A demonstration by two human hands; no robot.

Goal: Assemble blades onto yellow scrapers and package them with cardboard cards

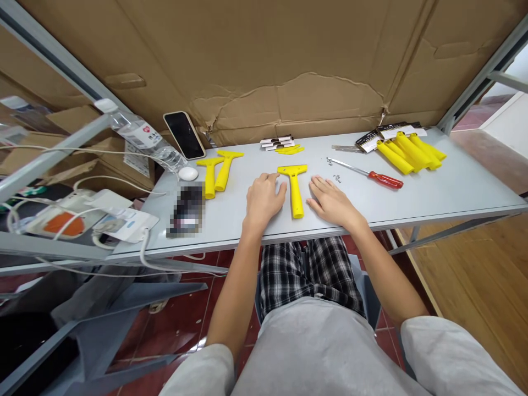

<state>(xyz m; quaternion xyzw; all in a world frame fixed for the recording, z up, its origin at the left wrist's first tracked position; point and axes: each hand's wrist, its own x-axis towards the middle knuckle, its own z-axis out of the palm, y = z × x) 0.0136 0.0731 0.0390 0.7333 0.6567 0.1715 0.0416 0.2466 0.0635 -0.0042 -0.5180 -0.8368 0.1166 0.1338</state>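
Observation:
A yellow T-shaped scraper handle [296, 192] lies on the grey table between my hands, its wide head pointing away from me. My left hand [264, 199] rests on the tabletop just left of it, fingers stretched out, holding nothing. To its right, my right hand [330, 201] lies flat with nothing in it. Beyond the right hand are small screws [337, 179] and a screwdriver with a red handle [385, 180]. Thin yellow strips [290, 149] lie behind the middle handle, in front of some small black-and-white packets [276, 143].
Two yellow scraper handles [223, 170] lie at the left. At the right back, several yellow handle tubes [410, 153] sit by black packets [368, 141]. A phone [184, 135] leans near a water bottle [144, 135]. Cables and a power strip [58, 220] crowd the left edge; cardboard stands behind.

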